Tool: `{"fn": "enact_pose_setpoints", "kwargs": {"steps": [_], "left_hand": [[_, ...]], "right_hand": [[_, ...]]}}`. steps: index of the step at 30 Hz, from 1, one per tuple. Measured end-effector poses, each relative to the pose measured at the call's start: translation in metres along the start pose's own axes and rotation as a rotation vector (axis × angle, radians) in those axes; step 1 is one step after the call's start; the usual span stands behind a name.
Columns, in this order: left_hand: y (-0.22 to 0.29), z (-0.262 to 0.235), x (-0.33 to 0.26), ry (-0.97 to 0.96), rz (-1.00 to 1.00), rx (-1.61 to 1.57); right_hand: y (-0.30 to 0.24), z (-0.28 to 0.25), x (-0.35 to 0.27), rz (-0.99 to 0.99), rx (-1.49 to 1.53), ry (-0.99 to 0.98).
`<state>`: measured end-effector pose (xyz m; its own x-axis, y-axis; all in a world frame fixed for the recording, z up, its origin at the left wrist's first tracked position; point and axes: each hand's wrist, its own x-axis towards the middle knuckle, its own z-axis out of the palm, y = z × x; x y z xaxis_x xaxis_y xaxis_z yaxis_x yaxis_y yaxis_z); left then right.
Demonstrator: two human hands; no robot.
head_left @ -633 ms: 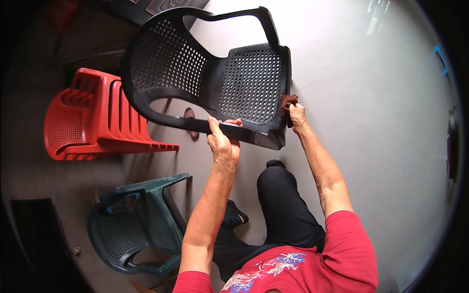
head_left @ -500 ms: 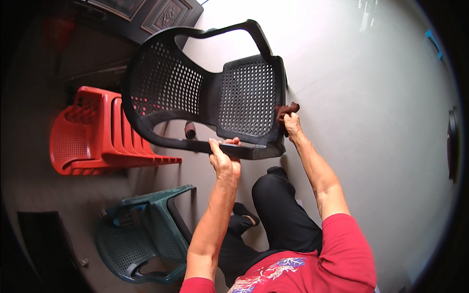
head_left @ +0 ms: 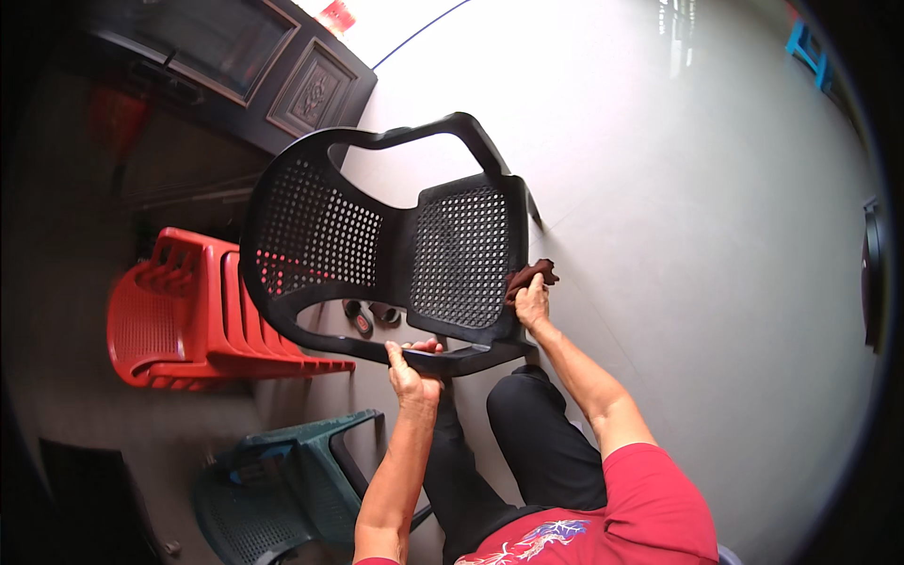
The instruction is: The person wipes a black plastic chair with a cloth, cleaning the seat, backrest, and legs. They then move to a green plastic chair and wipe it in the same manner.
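A black plastic armchair (head_left: 403, 215) with a perforated seat and back is held in front of me, its back toward the left. My left hand (head_left: 414, 372) grips its near armrest, thumb on top and fingers curling round from the far side. My right hand (head_left: 533, 299) is closed on a dark brown cloth (head_left: 529, 277), which lies against the seat's right edge. Part of the cloth is hidden behind the fingers.
A stack of red plastic chairs (head_left: 231, 311) stands at the left. Nearer to me is a green plastic chair (head_left: 254, 513). Slippers (head_left: 358, 318) lie on the floor behind the black chair. A dark panelled door (head_left: 315, 89) is at the upper left, a blue stool (head_left: 808, 52) at the upper right.
The whole scene, chair and hands included, sits lower in view, showing more of the door and blue stool. Both hands keep their grips, and the cloth stays at the seat's right edge.
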<state>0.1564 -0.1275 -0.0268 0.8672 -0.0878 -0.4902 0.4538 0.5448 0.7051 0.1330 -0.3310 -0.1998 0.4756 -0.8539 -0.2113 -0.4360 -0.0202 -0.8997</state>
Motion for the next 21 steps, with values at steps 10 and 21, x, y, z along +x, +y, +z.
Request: {"fn": "enact_pose_setpoints", "kwargs": {"steps": [10, 21], "left_hand": [[0.017, -0.018, 0.014, 0.046, 0.015, 0.011], [0.007, 0.007, 0.004, 0.131, 0.247, 0.179]], "right_hand": [[0.005, 0.017, 0.0, -0.357, -0.263, 0.05], [-0.054, 0.003, 0.116, -0.153, -0.226, 0.111]]}}
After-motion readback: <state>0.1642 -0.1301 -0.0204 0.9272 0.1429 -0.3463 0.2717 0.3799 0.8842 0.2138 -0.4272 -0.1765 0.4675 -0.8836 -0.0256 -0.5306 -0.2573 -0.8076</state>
